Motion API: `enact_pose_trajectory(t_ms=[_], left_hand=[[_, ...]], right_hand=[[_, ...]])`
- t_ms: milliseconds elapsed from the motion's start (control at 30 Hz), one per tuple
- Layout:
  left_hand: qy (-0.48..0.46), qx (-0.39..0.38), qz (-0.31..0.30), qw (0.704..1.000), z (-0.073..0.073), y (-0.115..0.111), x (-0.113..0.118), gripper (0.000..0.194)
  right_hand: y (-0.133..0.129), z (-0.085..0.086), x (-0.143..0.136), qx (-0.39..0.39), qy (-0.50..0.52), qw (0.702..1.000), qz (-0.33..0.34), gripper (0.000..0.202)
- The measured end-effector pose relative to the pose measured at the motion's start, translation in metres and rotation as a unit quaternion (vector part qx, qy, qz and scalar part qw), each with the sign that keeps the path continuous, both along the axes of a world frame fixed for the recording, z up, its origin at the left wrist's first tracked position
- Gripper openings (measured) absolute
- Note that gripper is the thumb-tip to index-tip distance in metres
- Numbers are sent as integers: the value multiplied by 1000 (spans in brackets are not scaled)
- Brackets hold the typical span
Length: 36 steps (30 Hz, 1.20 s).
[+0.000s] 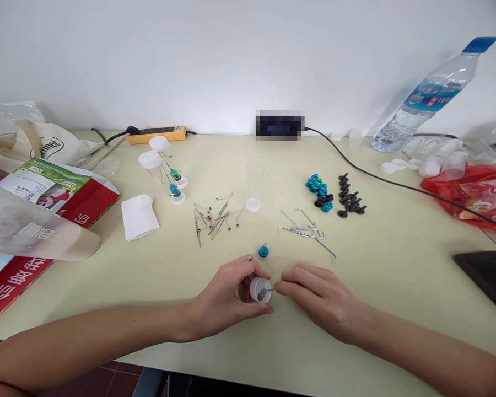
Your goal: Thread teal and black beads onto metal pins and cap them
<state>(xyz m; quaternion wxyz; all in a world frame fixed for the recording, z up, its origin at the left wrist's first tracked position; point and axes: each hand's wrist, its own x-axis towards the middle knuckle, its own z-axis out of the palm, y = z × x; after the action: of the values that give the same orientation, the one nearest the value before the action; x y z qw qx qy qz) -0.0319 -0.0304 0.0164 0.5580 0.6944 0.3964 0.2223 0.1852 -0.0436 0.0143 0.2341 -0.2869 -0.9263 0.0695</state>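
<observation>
My left hand [227, 292] is wrapped round a small white cup [257, 283], thumb and fingers on opposite sides. Small shiny metal bits [262, 295] lie inside it, too small to name. Pinched in my right hand [322, 298] is a thin metal piece [270, 290] whose tip reaches into the cup; the fingers hide the rest. Just beyond my hands stands a blue knob-like part [264, 251] with a thin bent wire beside it. Past that are a pile of thin metal rods with wires [215, 220] and several bent metal rods [308, 231].
Blue parts [321, 190] and black parts [347, 198] are grouped at right. A clear tube [255, 179] stands behind a white cap [253, 205]. Capped tubes [151, 168], folded paper [139, 218] and a tumbler [45, 226] are leftward; a phone [488, 275] and water bottle [427, 99] rightward.
</observation>
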Motion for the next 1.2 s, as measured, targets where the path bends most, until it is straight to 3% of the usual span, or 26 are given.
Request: enact_pose_trajectory(t_ms=[267, 433, 600, 733, 833, 1067, 1200], left_hand=[[14, 9, 14, 1000, -2, -1, -1, 32], [-1, -20, 11, 1000, 2, 0, -1, 33], [-1, -23, -15, 1000, 7, 1, 0, 30], [35, 43, -55, 997, 10, 4, -6, 30], [72, 79, -53, 993, 9, 8, -17, 29], [140, 188, 39, 971, 5, 25, -37, 21], [189, 281, 82, 937, 4, 30, -35, 34]], right_hand=[[-3, -4, -2, -7, -41, 999, -36, 23], [-3, -7, -6, -108, 14, 991, -75, 17], [1, -1, -7, -234, 100, 964, -72, 17], [5, 2, -5, -298, 160, 938, -80, 15], [8, 3, -5, -329, 194, 919, -98, 16], [10, 4, -4, -386, 271, 874, -118, 15], [12, 3, -4, -374, 312, 863, -134, 15]])
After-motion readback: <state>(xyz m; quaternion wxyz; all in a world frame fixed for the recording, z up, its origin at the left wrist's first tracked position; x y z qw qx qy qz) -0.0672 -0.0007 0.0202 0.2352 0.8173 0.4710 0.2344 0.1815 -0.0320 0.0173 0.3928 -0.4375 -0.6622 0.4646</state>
